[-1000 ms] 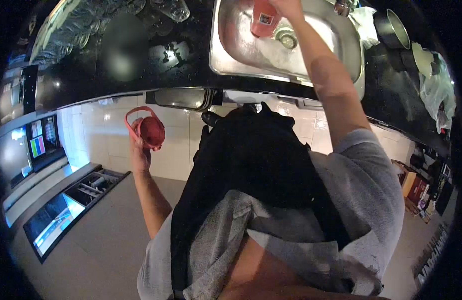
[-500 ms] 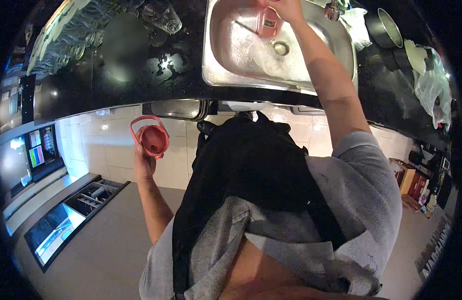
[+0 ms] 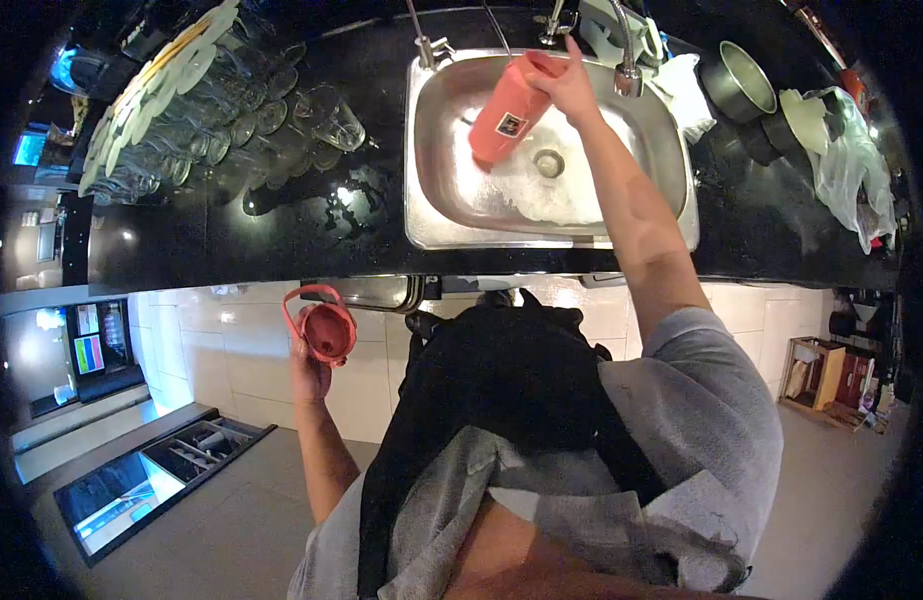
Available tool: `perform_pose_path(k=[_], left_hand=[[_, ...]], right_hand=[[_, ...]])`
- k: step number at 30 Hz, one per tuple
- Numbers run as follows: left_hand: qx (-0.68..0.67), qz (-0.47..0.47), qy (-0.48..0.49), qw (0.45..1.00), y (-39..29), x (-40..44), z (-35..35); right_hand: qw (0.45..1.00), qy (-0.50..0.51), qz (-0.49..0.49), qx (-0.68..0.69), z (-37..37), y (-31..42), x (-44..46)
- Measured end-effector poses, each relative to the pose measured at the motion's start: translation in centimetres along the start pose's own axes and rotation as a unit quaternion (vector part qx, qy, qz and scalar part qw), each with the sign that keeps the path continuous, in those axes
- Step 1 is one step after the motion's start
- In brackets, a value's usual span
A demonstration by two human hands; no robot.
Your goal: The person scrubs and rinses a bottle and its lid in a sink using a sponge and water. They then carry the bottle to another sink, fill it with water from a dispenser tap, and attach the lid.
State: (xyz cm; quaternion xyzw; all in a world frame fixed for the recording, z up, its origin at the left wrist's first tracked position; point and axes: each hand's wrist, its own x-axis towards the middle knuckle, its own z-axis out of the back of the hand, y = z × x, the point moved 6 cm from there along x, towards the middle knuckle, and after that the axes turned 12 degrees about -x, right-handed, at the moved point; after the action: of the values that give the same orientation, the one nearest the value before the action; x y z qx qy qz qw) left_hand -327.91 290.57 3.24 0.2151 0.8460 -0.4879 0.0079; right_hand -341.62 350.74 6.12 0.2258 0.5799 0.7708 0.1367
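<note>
My right hand (image 3: 571, 92) is over the sink, closed on the rim of a pink-red bottle (image 3: 504, 115) with a small dark label on its side. The bottle lies at a slant, its open mouth up by my hand and its base low over the left of the basin. One finger stretches toward the tap fitting behind the sink. Away from the counter, over the floor, my left hand (image 3: 307, 376) grips a matching round lid (image 3: 330, 338) with a loop handle. The hollow underside of the lid faces me.
The steel sink (image 3: 441, 235) is set in a black counter (image 3: 241, 235). A hose faucet (image 3: 628, 78) hangs over its right side. Many glasses (image 3: 271, 115) and stacked plates (image 3: 151, 90) stand at left. A pot (image 3: 746, 82) and a plastic bag (image 3: 851, 160) are at right.
The camera view has tipped up, showing more of the sink and faucet. The bottle now shows nearly whole, slanting down to the left. The lid stays in my left hand.
</note>
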Motion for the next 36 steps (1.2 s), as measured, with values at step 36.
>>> perform_pose_path(k=[36], left_hand=[[-0.003, -0.086, -0.005, 0.996, -3.1, 7.7, -1.4]], right_hand=[[0.919, -0.081, 0.171, -0.346, -4.0, 1.1, -2.1]])
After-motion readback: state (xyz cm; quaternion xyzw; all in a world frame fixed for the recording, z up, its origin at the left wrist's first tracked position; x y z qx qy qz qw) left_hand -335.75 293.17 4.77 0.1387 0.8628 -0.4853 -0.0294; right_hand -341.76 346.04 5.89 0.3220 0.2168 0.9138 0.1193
